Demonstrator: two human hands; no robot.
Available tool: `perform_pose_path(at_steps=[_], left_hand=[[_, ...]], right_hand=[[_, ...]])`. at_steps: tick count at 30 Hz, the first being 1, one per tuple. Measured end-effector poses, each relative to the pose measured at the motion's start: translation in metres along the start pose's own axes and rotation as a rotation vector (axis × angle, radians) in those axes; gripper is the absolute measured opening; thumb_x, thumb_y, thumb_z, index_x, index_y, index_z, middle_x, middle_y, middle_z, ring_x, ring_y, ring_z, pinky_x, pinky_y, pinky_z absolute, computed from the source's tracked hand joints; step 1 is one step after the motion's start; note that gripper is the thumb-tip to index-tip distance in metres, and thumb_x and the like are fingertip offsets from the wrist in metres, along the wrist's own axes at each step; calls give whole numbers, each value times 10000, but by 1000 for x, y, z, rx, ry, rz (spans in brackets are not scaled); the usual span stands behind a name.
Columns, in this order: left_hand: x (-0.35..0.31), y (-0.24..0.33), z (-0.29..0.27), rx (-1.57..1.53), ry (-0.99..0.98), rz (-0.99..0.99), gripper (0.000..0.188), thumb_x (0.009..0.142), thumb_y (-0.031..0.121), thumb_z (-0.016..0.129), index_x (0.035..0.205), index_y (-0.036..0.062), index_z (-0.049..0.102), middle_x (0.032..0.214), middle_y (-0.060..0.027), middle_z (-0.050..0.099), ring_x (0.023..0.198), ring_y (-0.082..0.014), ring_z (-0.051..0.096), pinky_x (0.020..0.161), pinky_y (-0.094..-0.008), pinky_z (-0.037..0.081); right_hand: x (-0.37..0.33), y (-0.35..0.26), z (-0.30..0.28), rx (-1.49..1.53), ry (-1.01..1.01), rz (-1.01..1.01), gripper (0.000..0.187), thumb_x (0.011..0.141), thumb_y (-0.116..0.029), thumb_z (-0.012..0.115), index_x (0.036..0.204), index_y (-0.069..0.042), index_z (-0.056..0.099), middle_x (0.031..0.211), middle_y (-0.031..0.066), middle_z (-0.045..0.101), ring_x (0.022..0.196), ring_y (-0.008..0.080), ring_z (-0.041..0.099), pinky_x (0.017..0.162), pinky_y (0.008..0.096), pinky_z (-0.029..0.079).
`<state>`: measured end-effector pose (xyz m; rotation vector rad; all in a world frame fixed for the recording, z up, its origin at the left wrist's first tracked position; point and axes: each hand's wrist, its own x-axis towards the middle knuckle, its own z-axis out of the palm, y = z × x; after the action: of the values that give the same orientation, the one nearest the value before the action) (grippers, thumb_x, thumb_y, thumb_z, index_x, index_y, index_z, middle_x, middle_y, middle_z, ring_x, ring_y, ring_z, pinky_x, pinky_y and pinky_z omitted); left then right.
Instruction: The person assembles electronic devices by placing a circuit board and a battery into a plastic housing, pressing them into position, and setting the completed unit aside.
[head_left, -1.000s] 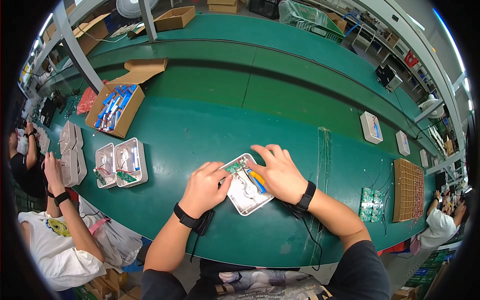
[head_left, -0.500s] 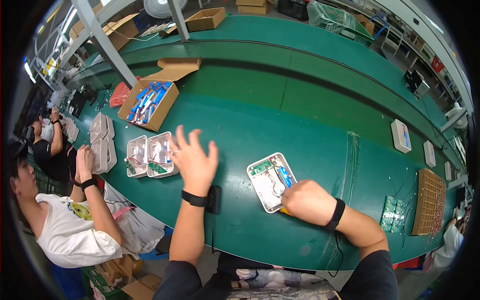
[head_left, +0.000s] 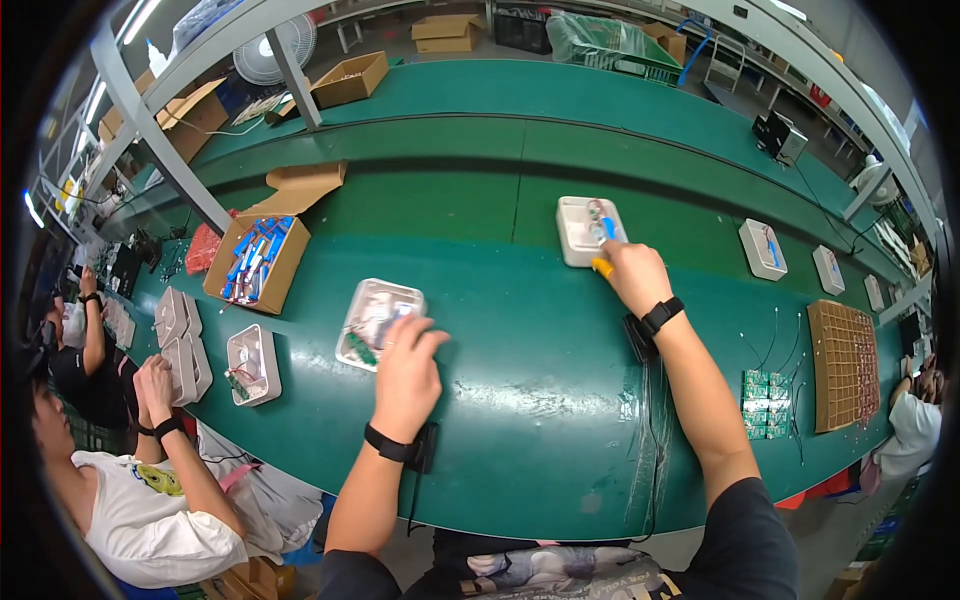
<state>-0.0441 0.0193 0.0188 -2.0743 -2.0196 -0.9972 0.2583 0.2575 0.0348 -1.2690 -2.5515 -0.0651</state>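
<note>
My left hand [head_left: 408, 378] is closed over the near right edge of a white plastic case [head_left: 352, 320], its fingers partly hiding the inside. A green circuit board and wires lie in that case. Farther off to the right, my right hand [head_left: 640, 278] is at the near right corner of another white case [head_left: 577, 250], which holds a blue battery cell [head_left: 609, 229] and wires. A yellow tool end [head_left: 602, 267] sticks out from the closed right hand; the rest is hidden in the palm. A third white case [head_left: 264, 390] with a board sits to the left.
A cardboard box of blue battery cells [head_left: 258, 260] stands at the left, near stacked white cases [head_left: 187, 372] and a co-worker's hands [head_left: 153, 385]. More white cases [head_left: 763, 250] sit at the right. Circuit boards [head_left: 766, 405] lie beside a brown divided tray [head_left: 832, 370].
The case with the battery has gone from in front of me to farther away, with my right hand. My left hand has drawn one case rightward, away from its neighbour. The view has shifted.
</note>
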Motion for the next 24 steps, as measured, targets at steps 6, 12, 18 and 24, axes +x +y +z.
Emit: perform_pose_path(at_steps=[6,12,18,24], left_hand=[[-5,25,9,-321,-182,200,325,788,-99,690,1073,49,740,1229,-144,714,1163,-416,687,1012,-469,563],[-5,21,2,-377,63,241,255,831,-30,736,1075,46,736,1235,-153,713,1130,-388,692,976,-446,566],[-2,6,16,-72,116,-98,222,882,65,768,1097,37,721,1254,-174,679,1145,-385,658,976,-461,549],[-6,10,18,-166,26,-153,224,893,78,769,1096,20,693,1247,-169,655,1139,-394,645,955,-465,548]], right_hand=[[3,12,14,116,219,4,178,906,-117,772,1061,-34,744,1057,187,752,1015,389,718,865,495,587],[-15,-80,-49,535,-98,-589,225,888,-223,820,1040,-64,766,1135,112,719,1130,338,662,959,451,548],[-55,-134,-28,281,-2,-664,336,881,-357,831,1043,-69,770,1489,172,575,1443,429,471,1133,578,439],[-65,-146,1,246,-73,-578,396,876,-382,824,1097,-62,755,1661,243,368,1571,521,257,1235,710,262]])
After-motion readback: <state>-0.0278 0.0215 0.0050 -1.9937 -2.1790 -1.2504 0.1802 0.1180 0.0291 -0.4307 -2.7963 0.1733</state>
